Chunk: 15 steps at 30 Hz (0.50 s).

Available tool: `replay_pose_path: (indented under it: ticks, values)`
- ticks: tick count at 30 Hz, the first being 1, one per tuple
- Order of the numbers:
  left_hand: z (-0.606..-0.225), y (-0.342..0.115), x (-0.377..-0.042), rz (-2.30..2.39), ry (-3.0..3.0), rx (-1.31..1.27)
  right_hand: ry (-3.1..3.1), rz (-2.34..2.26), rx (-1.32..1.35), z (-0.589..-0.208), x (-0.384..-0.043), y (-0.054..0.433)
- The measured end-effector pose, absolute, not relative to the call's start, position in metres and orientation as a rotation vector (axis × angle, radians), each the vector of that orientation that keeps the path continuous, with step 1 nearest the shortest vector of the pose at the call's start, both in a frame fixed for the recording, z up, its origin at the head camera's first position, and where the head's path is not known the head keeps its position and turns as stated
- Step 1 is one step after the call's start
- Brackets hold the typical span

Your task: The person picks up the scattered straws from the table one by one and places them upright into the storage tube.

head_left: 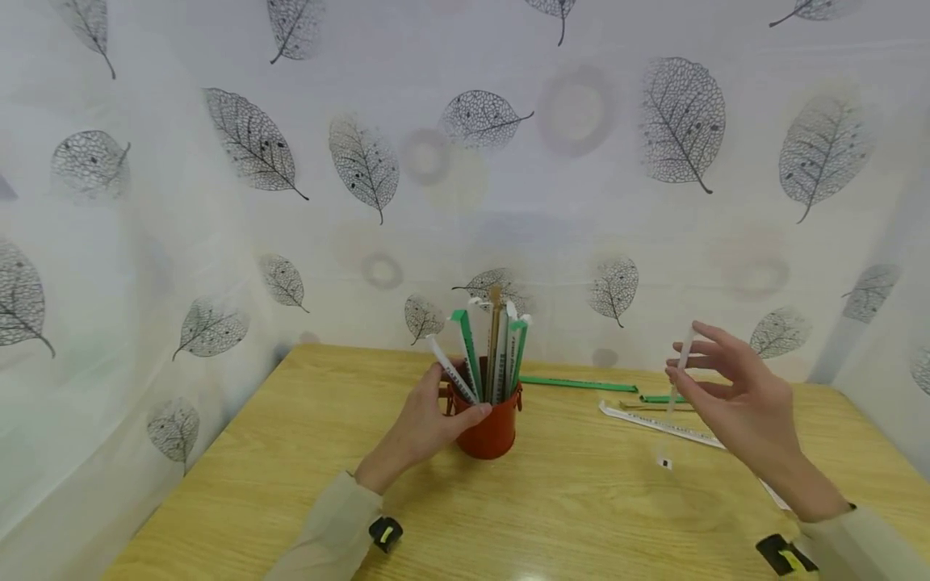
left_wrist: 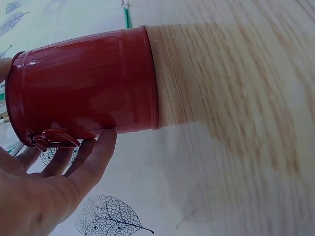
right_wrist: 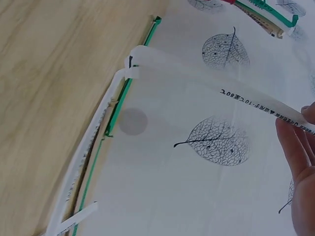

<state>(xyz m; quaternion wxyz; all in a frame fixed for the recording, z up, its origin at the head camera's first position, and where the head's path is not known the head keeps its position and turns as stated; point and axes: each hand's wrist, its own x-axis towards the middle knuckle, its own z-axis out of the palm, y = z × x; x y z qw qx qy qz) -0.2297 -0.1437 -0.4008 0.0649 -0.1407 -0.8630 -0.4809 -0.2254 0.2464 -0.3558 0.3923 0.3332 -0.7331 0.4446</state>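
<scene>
A wooden table [head_left: 291, 436] stands against a leaf-printed sheet [head_left: 508, 202]. Slightly left of the middle of its back edge, a person's left hand [head_left: 425, 420] curves round a red bucket [head_left: 490, 440] standing upright, thumb at the rim. A white straw [head_left: 452, 369] in a paper wrapper leans out leftward beside that hand; two green straws [head_left: 468, 347] and a brown straw [head_left: 495, 339] rise more steeply among paler ones.

Right of the bucket, near the back edge, lies a long green strip [head_left: 581, 384], then a shorter green strip [head_left: 657, 399] and a white strip [head_left: 654, 420] close together. Farthest right, above these, the right hand [head_left: 751, 403] pinches one printed white wrapper [right_wrist: 197, 73] between thumb and fingers near its upper end, its folded end hanging free, well apart from the bucket.

The free end could swing and catch a neighbour, since only one end is gripped. The tall, outward-leaning contents look top-heavy: a sideways knock, or a loosened left hand, could tip the bucket.
</scene>
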Motion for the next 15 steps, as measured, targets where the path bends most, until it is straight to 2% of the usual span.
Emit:
replay_pose_path:
  ticks: [15]
  values:
    - [-0.401,-0.144,-0.230,-1.463,-2.607,-0.423,-1.666,1.295,0.950,-0.315,-0.249,0.171]
